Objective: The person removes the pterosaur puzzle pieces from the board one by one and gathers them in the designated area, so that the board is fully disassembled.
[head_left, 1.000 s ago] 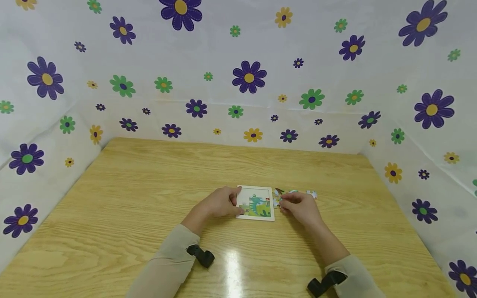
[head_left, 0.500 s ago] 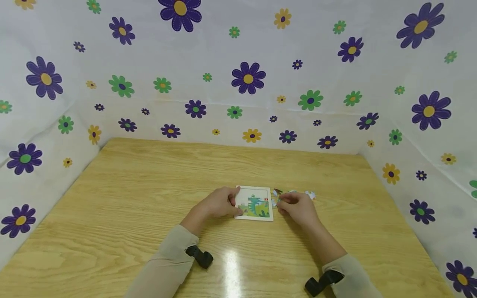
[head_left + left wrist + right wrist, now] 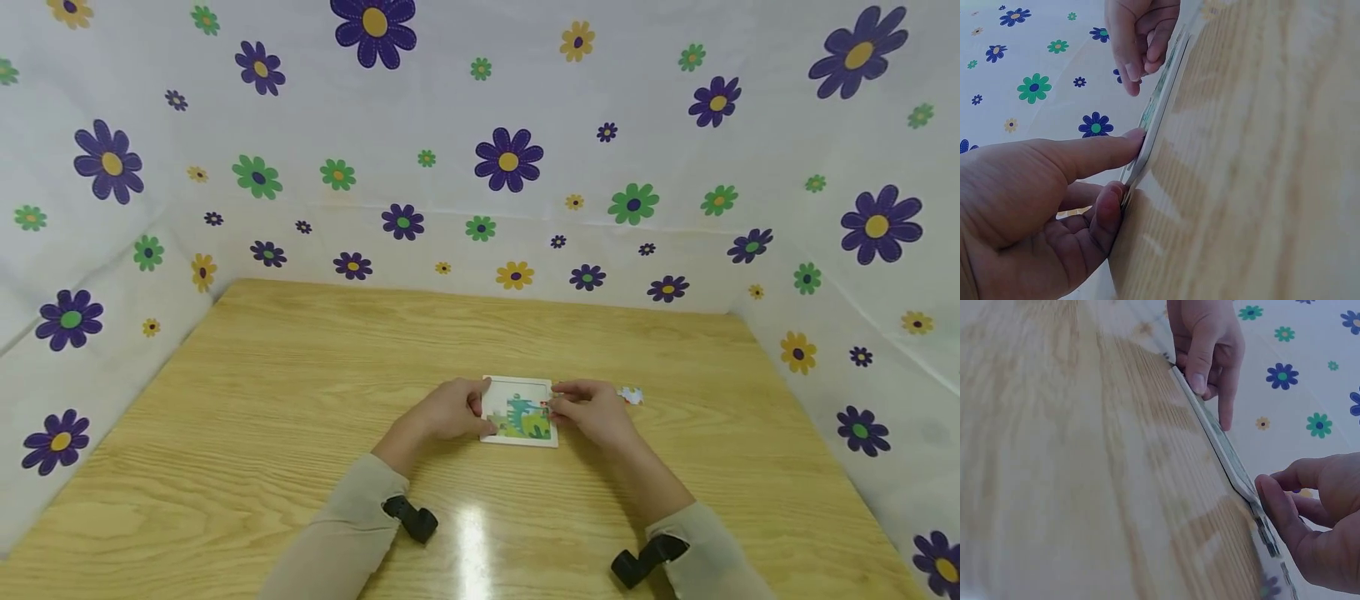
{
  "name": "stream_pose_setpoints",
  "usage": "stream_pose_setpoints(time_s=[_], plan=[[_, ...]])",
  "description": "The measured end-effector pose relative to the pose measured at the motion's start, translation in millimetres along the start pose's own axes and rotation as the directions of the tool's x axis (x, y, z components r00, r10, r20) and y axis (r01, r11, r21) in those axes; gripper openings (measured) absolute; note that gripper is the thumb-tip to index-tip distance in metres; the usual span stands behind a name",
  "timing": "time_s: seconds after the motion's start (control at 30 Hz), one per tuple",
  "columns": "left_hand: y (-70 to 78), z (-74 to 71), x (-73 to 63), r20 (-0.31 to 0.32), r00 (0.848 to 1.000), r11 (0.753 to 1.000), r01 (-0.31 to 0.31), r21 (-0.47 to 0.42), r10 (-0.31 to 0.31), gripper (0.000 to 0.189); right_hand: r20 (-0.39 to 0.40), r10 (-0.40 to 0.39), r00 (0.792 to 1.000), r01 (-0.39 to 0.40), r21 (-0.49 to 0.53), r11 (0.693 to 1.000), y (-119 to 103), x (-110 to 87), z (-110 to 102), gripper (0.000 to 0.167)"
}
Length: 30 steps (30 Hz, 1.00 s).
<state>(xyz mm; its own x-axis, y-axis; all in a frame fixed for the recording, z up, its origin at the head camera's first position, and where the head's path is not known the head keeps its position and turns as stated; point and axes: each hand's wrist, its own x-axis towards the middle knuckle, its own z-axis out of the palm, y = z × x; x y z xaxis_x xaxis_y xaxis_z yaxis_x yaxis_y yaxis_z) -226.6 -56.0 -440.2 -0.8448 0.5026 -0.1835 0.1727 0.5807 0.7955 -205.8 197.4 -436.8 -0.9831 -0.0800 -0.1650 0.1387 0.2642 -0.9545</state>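
A square white-framed jigsaw board (image 3: 519, 443) lies on the table, its lower part filled with a green and teal dinosaur picture. My left hand (image 3: 452, 408) grips its left edge; in the left wrist view the thumb (image 3: 1110, 153) lies along the frame's top and curled fingers sit at its side. At the right edge is my right hand (image 3: 600, 412), thumb and forefinger pinched together around a small puzzle piece mostly hidden by the fingertips. In the right wrist view those fingertips (image 3: 1266, 487) are right at the board's near corner.
A loose pale blue puzzle piece (image 3: 632, 395) lies right of the right hand, and more loose pieces (image 3: 1265, 534) lie beside the board. White flowered cloth (image 3: 420, 108) walls the wooden table (image 3: 300, 358) at the back and both sides.
My right hand has moved left from the loose pieces to the board's right edge, its fingertips now overlapping the frame. The left hand keeps its hold on the board.
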Motion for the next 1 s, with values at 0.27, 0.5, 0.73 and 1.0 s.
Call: stream_pose_setpoints(time_s=[0.27, 0.5, 0.73, 1.0], plan=[[-1.2, -1.6, -0.1, -0.008, 1.0, 1.0, 0.002, 0.022, -0.002, 0.082, 0.101, 0.012, 0.995, -0.012, 0.002, 1.0, -7, 10.4, 16, 0.035], [-0.7, -1.6, -1.3, -0.004, 1.0, 1.0, -0.011, 0.016, 0.011, 0.082, 0.128, 0.032, 0.991, -0.029, -0.03, 0.999, -4, 19.3, 32, 0.033], [1.0, -0.5, -0.4, -0.005, 1.0, 0.999, 0.006, 0.033, -0.006, 0.081, 0.143, -0.012, 0.99, 0.044, -0.22, 0.975, 0, 20.5, 33, 0.031], [2.3, -0.3, -0.8, -0.007, 1.0, 1.0, -0.003, 0.023, 0.003, 0.081, 0.172, -0.028, 0.985, 0.069, -0.236, 0.969, -2, 17.8, 32, 0.025]])
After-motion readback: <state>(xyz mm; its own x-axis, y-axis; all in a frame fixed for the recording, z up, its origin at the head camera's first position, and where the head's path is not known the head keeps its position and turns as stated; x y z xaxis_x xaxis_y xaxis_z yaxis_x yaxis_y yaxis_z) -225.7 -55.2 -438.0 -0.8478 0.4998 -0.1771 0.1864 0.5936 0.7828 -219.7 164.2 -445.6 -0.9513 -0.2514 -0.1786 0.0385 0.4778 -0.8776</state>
